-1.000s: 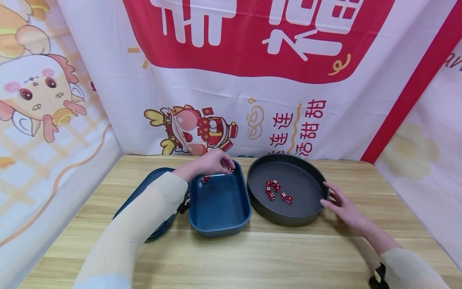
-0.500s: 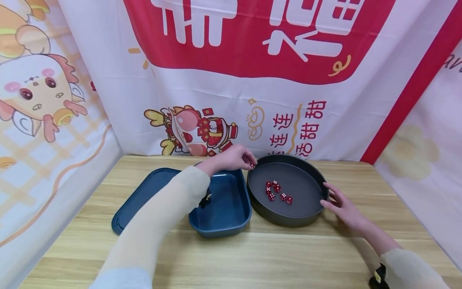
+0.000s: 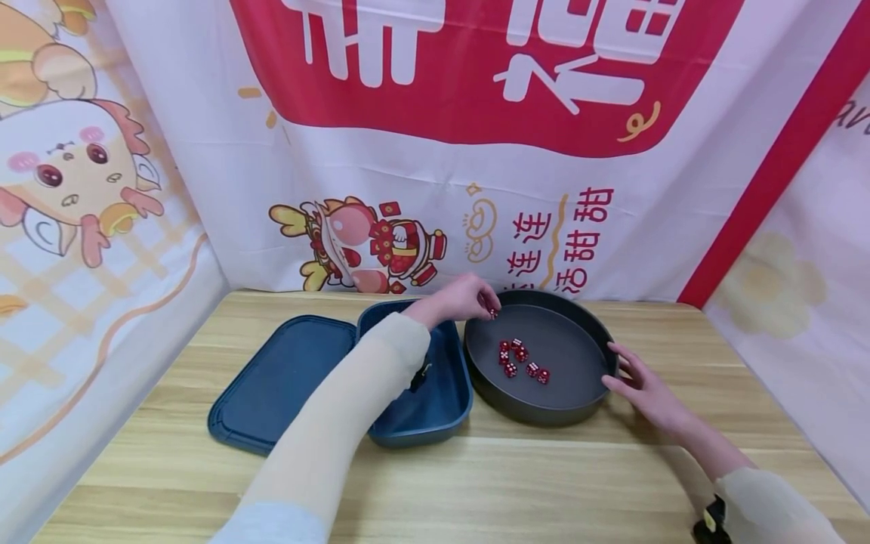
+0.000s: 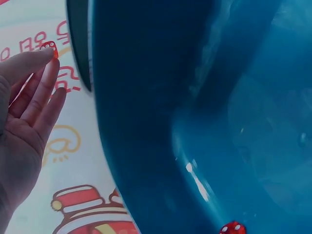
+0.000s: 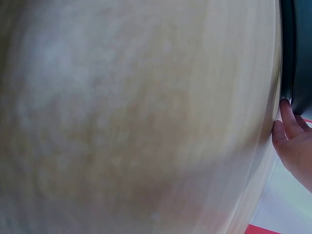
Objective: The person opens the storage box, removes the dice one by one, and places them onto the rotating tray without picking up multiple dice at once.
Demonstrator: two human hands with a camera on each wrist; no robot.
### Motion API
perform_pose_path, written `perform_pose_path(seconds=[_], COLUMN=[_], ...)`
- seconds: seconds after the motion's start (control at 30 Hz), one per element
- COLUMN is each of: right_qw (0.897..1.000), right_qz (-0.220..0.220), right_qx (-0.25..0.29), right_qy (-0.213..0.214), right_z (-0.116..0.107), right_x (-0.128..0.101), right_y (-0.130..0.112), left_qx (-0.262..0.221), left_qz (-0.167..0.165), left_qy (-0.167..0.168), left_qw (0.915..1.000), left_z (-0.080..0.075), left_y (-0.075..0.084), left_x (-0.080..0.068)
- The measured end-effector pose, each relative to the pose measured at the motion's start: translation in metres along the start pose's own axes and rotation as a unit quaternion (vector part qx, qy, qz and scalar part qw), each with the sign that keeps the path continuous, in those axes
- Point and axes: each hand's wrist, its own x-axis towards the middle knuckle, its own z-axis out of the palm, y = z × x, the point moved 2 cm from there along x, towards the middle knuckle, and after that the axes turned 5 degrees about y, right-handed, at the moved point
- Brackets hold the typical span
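Observation:
My left hand (image 3: 469,297) reaches over the far left rim of the round black tray (image 3: 578,412) and pinches a small red die (image 3: 492,310) at its fingertips; the left wrist view shows that die (image 4: 50,49) held at the fingers (image 4: 34,83). Several red dice (image 3: 522,359) lie in the tray. One red die (image 4: 232,228) lies in the blue rectangular box (image 3: 448,393), seen only in the left wrist view. My right hand (image 3: 642,389) rests flat against the tray's right outer wall, fingers (image 5: 287,122) straight.
A blue lid (image 3: 279,381) lies flat left of the box on the wooden table (image 3: 516,483). Printed banners (image 3: 435,151) wall in the table at the back and on both sides.
My left hand lifted a die from the blue box and carried it right, over the black tray's rim. The forearm no longer covers the lid. The right hand stayed put.

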Motion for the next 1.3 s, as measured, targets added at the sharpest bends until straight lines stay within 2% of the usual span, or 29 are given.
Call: perform_pose_path(seconds=[0.13, 0.37, 0.53, 0.7, 1.0, 1.17, 1.3], right_qw=[1.0, 1.0, 1.0, 1.0, 1.0, 1.0, 1.0], right_qz=[0.0, -0.002, 0.003, -0.002, 0.012, 0.011, 0.013], right_qx=[-0.007, -0.002, -0.009, 0.007, 0.001, 0.006, 0.003], right_qy=[0.001, 0.002, -0.001, 0.001, -0.004, -0.003, 0.003], right_z=[0.0, 0.001, 0.001, 0.002, 0.002, 0.002, 0.001], right_x=[0.0, 0.001, 0.002, 0.001, 0.001, 0.0, 0.0], right_y=[0.0, 0.001, 0.0, 0.0, -0.001, 0.0, 0.0], left_qx=[0.007, 0.029, 0.041, 0.049, 0.038, 0.014, 0.006], left_qz=[-0.007, -0.013, -0.01, -0.009, 0.001, 0.017, 0.03], left_qy=[-0.008, -0.059, -0.08, -0.089, -0.091, -0.075, -0.068], left_qw=[0.9999, 0.9978, 0.9959, 0.9948, 0.9951, 0.9969, 0.9972], left_z=[0.011, 0.033, 0.039, 0.04, 0.035, 0.025, 0.011], left_y=[0.0, -0.003, -0.004, -0.003, -0.005, -0.009, -0.008], left_x=[0.005, 0.013, 0.013, 0.01, 0.006, 0.001, -0.011])
